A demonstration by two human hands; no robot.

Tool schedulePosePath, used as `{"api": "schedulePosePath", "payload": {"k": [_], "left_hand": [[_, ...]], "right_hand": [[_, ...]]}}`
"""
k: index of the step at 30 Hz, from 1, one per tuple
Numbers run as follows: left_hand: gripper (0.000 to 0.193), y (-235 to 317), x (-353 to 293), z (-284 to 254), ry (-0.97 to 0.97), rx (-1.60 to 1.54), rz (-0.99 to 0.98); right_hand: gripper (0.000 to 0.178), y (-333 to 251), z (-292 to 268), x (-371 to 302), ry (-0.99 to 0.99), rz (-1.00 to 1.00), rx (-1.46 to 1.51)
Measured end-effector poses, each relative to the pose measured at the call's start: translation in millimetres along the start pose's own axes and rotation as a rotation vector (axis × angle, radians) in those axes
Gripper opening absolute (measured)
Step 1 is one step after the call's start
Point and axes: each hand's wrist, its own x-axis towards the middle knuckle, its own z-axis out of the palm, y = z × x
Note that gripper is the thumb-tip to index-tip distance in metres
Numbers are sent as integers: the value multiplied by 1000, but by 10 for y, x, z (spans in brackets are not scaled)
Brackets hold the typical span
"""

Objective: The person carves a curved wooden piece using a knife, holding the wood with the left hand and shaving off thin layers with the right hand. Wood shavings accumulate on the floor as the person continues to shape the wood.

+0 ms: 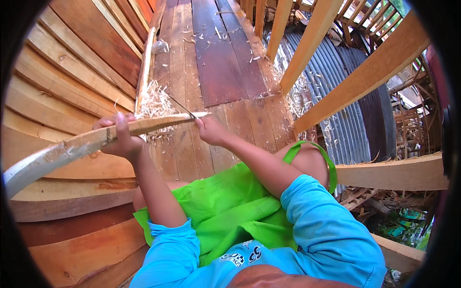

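A long curved strip of wood or bamboo (72, 150), pale at its left part and brown along the middle, crosses in front of me from the far left. Its narrow end sits near my right hand. My left hand (124, 141) is closed around the strip, thumb up on the near side. My right hand (211, 131) is closed on what looks like a knife (181, 106), its thin dark blade slanting up and left across the strip's whitish end. The handle is hidden in my fist. A bright green cloth bag (225, 192) lies over my lap, its strap round my right knee.
Pale curled shavings (156, 101) heap beside the strip and scatter over the plank floor (185, 72). A board wall (72, 91) rises close on the left. On the right, slanted wooden posts (355, 81) border the floor, with corrugated metal roofing (331, 96) beyond.
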Motion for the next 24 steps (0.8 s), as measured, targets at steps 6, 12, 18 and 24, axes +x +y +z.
{"api": "schedulePosePath", "payload": {"k": [6, 12, 18, 24], "left_hand": [[26, 39, 95, -161, -56, 17, -19], [35, 85, -18, 94, -250, -251, -21], [23, 83, -35, -23, -148, 40, 13], [25, 126, -27, 146, -84, -148, -178]], "right_hand": [[43, -914, -88, -139, -63, -42, -129], [45, 9, 24, 12, 2, 146, -142], [44, -890, -130, -224, -44, 16, -92], [41, 143, 23, -76, -35, 153, -98]]}}
